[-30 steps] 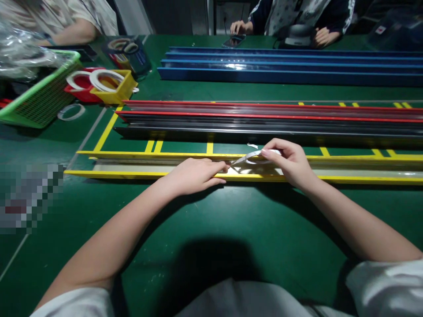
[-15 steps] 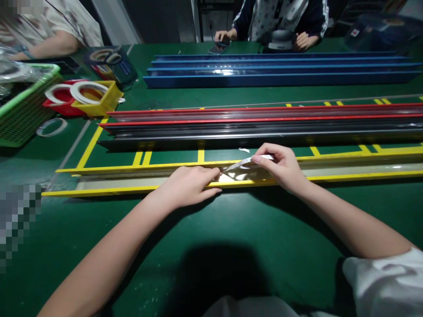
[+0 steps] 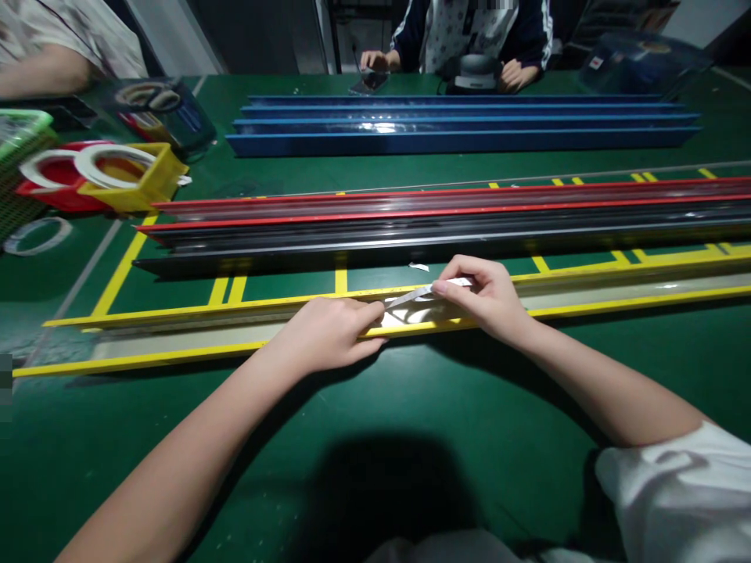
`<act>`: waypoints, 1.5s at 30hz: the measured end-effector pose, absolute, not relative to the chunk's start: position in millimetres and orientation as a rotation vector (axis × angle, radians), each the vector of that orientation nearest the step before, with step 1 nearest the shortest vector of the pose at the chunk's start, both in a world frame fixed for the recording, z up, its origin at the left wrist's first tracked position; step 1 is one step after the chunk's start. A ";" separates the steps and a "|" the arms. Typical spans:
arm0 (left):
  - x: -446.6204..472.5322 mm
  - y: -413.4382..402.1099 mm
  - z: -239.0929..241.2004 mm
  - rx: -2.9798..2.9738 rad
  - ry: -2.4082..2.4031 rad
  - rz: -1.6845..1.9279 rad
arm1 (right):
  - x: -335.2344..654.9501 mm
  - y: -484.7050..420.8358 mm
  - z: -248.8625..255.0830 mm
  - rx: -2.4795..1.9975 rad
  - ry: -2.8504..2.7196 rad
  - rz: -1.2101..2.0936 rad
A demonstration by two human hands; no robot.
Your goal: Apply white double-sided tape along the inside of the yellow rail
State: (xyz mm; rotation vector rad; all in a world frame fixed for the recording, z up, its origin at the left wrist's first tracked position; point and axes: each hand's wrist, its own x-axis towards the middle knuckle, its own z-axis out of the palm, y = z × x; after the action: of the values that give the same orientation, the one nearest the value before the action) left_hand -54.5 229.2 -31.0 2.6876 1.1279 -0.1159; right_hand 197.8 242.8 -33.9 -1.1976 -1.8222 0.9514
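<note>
A long, clear channel profile with yellow edges lies across the table in front of me. My left hand is closed over its near yellow edge, the thumb outside and the fingers inside. Between the thumb and fingers of my right hand, further right above the channel, is a narrow strip of white tape. The tape slants down from that pinch to my left fingertips inside the channel. Whether its lower end is stuck down there I cannot tell.
Black and red-edged profiles lie behind, then blue profiles. At the left stand a yellow bin, a red bin, tape rolls and a green basket. Two people sit across the green table.
The view has swung slightly, so the bins and profiles appear further left. My hands keep nearly the same pose, with the tape still stretched between them.
</note>
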 end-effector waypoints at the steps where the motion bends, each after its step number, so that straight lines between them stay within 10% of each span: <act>1: -54.9 229.5 -31.1 2.669 1.134 -0.114 | 197.9 242.8 -34.2 -1.195 -1.829 0.950; 45: -55.6 239.1 -30.9 2.281 1.004 -0.042 | 195.3 242.0 -32.4 -1.204 -1.928 0.911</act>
State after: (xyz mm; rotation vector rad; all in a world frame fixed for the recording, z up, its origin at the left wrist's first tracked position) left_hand -55.6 239.1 -30.9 2.2809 1.0035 -0.0422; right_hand 195.3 242.0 -32.4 -1.2044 -1.9283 0.9110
